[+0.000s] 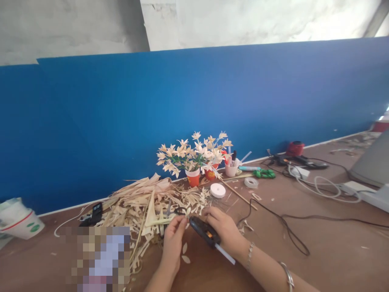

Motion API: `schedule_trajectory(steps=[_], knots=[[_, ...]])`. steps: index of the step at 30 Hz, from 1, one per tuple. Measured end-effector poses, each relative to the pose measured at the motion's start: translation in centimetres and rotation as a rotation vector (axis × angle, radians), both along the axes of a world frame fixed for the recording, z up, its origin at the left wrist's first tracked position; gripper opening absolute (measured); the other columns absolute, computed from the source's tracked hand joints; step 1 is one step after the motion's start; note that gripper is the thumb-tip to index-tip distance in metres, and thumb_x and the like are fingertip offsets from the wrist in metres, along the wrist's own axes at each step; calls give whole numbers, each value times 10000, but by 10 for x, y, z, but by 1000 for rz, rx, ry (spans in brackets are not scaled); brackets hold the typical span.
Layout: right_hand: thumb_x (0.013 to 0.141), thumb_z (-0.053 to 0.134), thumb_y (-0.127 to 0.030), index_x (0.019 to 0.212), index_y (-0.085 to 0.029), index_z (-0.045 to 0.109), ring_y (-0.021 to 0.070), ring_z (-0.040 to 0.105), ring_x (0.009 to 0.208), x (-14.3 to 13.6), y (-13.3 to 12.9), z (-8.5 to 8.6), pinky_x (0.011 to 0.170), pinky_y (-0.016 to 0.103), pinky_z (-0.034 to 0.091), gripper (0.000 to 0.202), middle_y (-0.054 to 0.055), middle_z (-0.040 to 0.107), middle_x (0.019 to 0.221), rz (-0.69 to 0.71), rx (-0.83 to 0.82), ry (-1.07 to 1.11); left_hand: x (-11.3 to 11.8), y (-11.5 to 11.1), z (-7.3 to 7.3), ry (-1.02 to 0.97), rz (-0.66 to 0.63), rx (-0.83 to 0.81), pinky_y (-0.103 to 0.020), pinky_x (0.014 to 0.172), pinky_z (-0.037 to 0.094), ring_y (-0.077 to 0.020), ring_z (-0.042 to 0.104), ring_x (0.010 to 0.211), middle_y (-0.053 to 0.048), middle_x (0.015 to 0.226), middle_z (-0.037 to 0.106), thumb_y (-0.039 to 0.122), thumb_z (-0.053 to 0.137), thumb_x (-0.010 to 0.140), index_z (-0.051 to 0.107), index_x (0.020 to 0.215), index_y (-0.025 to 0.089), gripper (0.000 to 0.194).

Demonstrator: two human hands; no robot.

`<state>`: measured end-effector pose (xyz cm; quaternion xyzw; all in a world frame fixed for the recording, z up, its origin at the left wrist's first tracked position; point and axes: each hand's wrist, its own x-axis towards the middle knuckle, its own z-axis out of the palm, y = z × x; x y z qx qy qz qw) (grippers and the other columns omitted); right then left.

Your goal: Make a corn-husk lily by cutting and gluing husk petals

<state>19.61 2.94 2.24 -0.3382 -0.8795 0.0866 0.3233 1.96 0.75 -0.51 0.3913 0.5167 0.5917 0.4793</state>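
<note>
Blue partition, pale wall above, white tub, small red object

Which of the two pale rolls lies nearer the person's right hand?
The pinkish roll, just beyond the right hand; the wide-holed roll lies farther right.

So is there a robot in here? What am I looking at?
No robot, just a person's two bare hands. The one picture comes from a camera on their head, looking forward and down. The right hand holds what looks like a black glue gun, with a pale stick poking out its back. The left hand may be pinching something small; it's hard to tell. On the brown table are a heap of dry strips, a white roll and pale flowers in cups.
</note>
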Motion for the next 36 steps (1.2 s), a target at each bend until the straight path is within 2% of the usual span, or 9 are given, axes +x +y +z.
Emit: schedule_trajectory(steps=[5, 18, 29, 36], knots=[[727, 505, -196, 806, -178, 539, 202, 543, 859, -1, -1, 2, 742, 312, 465, 88, 96, 567, 956, 4, 12, -11, -1, 0, -1, 28, 22, -35, -259, 560, 507, -151, 610, 620, -14, 716, 641, 532, 645, 641, 652, 795, 169, 395], [757, 537, -215, 838, -181, 558, 196, 542, 863, -1, 1, -4, 746, 309, 461, 90, 89, 569, 976, -4, 26, -12, -1, -2, 1, 57, 23, -19, -258, 565, 516, -159, 628, 643, -20, 732, 655, 522, 639, 654, 663, 795, 165, 385], [781, 534, -212, 870, -187, 574, 191, 542, 865, 0, 1, -4, 751, 299, 460, 101, 82, 573, 965, -2, 27, -16, -3, -2, 0, 83, 5, 22, -267, 693, 502, -156, 611, 729, -6, 758, 644, 495, 608, 704, 654, 774, 182, 324], [776, 528, -211, 830, -176, 569, 195, 539, 852, -1, 1, -3, 732, 305, 459, 76, 92, 574, 962, -13, 27, -37, -2, -2, -1, 39, -8, 13, -256, 618, 508, -150, 611, 673, -13, 729, 634, 489, 615, 707, 648, 795, 173, 330]])
